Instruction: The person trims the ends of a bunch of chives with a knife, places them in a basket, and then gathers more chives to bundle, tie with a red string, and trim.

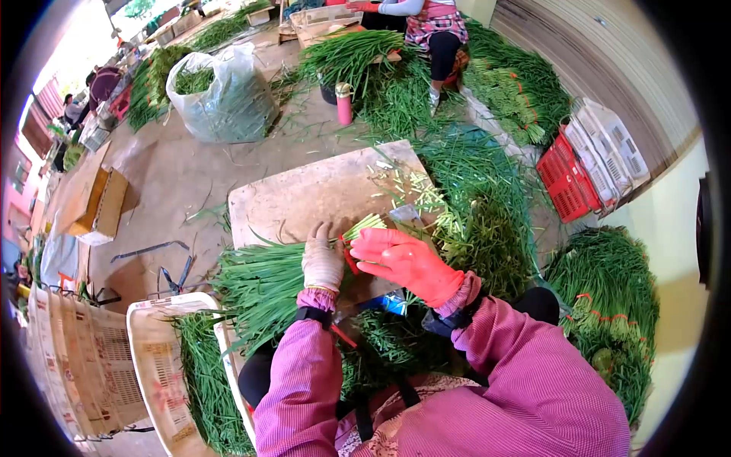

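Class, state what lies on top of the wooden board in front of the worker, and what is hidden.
On the board lie cut stem ends and a green bunch, pinned by the left hand and right hand. Both hands cover the bunch's middle.

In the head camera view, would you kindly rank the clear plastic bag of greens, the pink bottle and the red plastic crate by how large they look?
1. Clear plastic bag of greens, largest.
2. Red plastic crate, partly hidden by the white crates, so its size is unsure.
3. Pink bottle, smallest.
All three lie far from the camera, where the lens distorts sizes.
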